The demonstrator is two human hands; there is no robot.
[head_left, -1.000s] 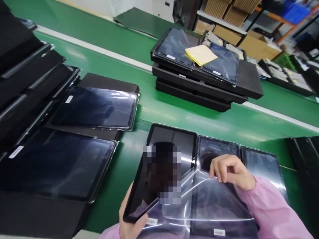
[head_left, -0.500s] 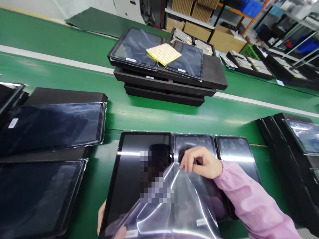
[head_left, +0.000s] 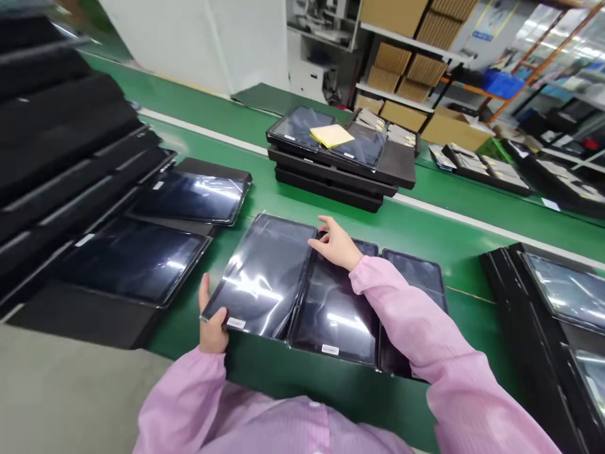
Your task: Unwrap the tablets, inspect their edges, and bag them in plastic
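Note:
A dark-screened tablet [head_left: 265, 271] with a white label at its lower edge is tilted slightly on the bench, clear glossy film lying over its screen. My left hand [head_left: 213, 325] grips its lower left corner, thumb on top and fingers at the side. At the upper right corner, my right hand [head_left: 335, 243] has thumb and forefinger apart, the thumb touching the film-covered surface. Beneath my right wrist and forearm lie a second tablet [head_left: 335, 309] and a third tablet [head_left: 416, 277], side by side; my sleeve partly hides the third.
Black foam trays with tablets [head_left: 137, 258] stand on the left, beside a tall dark stack [head_left: 61, 139]. Behind, stacked trays [head_left: 331, 183] carry two tablets and a yellow sticker sheet [head_left: 331, 135]. More trays [head_left: 524, 315] stand at right on the green bench [head_left: 454, 221].
The clear film, lifted in my right hand before, now lies flat over the left tablet. My right hand has moved to that tablet's upper corner. The view has pulled back, showing my left hand.

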